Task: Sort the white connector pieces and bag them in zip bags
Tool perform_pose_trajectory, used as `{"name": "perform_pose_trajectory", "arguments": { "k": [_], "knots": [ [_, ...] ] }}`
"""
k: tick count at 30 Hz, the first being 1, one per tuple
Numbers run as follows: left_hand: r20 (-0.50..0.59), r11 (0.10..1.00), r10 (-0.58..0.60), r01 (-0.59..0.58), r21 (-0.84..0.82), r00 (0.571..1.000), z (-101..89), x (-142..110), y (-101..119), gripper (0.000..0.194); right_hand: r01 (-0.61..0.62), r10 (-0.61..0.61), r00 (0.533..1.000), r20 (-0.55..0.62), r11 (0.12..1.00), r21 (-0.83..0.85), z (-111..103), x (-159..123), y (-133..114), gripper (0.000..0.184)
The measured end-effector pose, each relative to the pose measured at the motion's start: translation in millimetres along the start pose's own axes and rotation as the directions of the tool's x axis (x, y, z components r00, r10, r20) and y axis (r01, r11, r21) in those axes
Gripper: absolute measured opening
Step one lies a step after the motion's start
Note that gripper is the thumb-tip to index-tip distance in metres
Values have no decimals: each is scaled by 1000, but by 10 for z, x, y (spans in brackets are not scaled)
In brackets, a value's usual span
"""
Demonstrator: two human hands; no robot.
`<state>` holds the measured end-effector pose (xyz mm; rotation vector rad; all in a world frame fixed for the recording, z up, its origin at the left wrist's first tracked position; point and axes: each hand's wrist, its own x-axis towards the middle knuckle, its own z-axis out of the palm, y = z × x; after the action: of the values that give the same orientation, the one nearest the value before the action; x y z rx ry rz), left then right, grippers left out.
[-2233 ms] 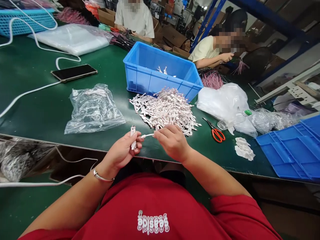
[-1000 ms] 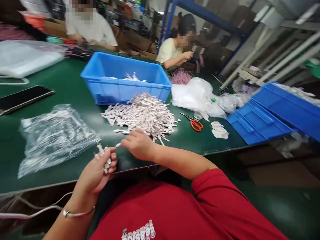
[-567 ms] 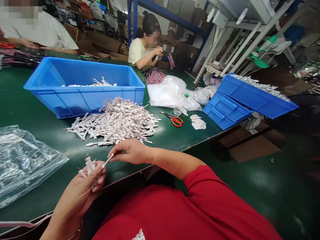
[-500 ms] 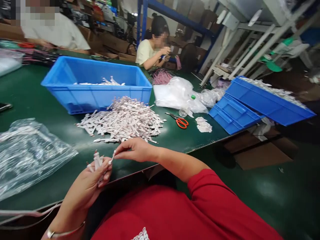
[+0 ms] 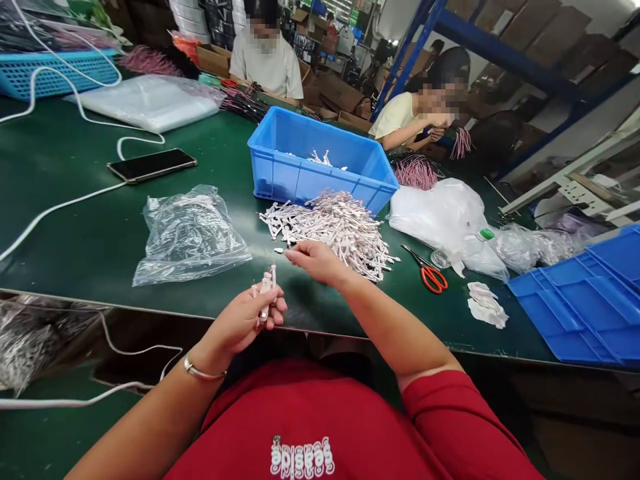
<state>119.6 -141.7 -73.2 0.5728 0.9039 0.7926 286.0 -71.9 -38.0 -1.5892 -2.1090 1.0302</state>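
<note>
My left hand (image 5: 257,310) is closed around a small bunch of short white connector leads (image 5: 267,297), their ends standing up above the fingers. Just beyond it, my right hand (image 5: 317,261) has its thumb and forefinger pinched together. A single white connector lead (image 5: 279,251) shows at those fingertips; most of it is hidden. Right behind the right hand lies a large loose pile of the same white leads (image 5: 345,227), some with pinkish ends.
Behind the pile stands a blue bin (image 5: 320,177) with more white pieces inside. Orange-handled scissors (image 5: 433,279) and crumpled white paper (image 5: 486,305) lie to the right, beside blue crates (image 5: 585,300). A clear plastic bag (image 5: 193,237) and a phone (image 5: 153,165) are leftward. Two people sit across the table.
The view has swung left. My right hand has moved away from the left hand, out toward the pile's near left side. The left hand still holds its bunch.
</note>
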Motion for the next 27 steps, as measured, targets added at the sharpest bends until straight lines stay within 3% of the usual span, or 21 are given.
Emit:
{"name": "perform_pose_trajectory", "arguments": {
  "k": [2, 3, 5, 11, 15, 19, 22, 23, 25, 27],
  "knots": [
    [-114, 996, -21, 11, -90, 993, -6, 7, 43, 6, 31, -77, 992, -101, 918, -396, 23, 202, -34, 23],
    [-149, 991, -27, 7, -133, 988, -9, 9, 61, 13, 46, -109, 990, -85, 839, -542, 45, 292, -47, 19],
    [-169, 975, -23, -15, -220, 985, -21, 10, 86, 22, 68, -105, 994, -14, 731, -679, 102, 437, -60, 17],
    [-73, 907, -42, 7, -421, 996, -114, 13, 111, 33, 88, -37, 995, 89, 736, -671, 238, 515, 23, 13],
    [-41, 885, -51, 26, -465, 998, -158, 30, 134, 46, 161, -161, 985, 59, 748, -644, 274, 398, 100, 19],
    [-58, 888, -70, 36, -459, 996, -149, 54, 131, 46, 183, -248, 967, -57, 834, -520, 225, 251, 89, 16],
    [-106, 914, -33, -13, -406, 994, -143, 64, 95, 22, 160, -187, 973, -135, 968, -193, 136, 63, -2, 9],
    [-109, 925, 4, -45, -378, 994, -142, 66, 79, 14, 134, -139, 986, -97, 989, -54, 107, -11, -42, 7],
    [-79, 942, 100, -120, -312, 992, -139, 72, 49, 24, 40, -52, 997, 63, 984, 171, 62, -143, -118, 5],
    [-17, 956, 181, -180, -231, 983, -132, 84, 28, 33, -55, -7, 979, 204, 952, 300, 39, -228, -171, 5]
  ]
}}
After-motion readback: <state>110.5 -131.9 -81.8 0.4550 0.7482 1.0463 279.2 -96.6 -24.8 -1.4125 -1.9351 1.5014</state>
